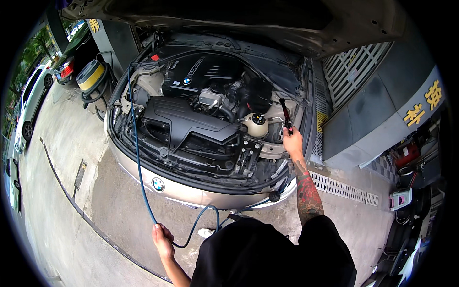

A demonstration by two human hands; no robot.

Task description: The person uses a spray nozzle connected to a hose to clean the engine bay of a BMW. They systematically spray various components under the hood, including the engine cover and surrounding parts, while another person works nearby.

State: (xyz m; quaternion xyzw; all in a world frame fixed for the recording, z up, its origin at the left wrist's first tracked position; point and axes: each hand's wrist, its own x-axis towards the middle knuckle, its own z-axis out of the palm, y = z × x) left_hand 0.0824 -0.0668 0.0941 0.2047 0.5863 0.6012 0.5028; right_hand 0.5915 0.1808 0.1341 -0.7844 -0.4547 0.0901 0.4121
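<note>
My left hand (163, 241) is closed around a thin blue hose (139, 158) in front of the car. From that hand the hose runs up over the left side of the engine bay; another length loops by my feet towards the right front corner. In my right hand (292, 141) is a slim black-and-red tool (286, 115), its dark head pointing at the far right of the engine bay. What kind of tool it is, I cannot make out. Beside it sits a pale coolant tank (256, 125) with a black cap. A black engine cover (205, 71) lies farther back.
The raised hood (287, 21) hangs over the bay. Grey pillars (382, 115) flank the car. A yellow-and-black drum-shaped machine (91, 76) stands to the left, with parked cars (31, 103) beyond. A drain grate (338, 188) crosses the floor at right, near clutter and a stool (400, 198).
</note>
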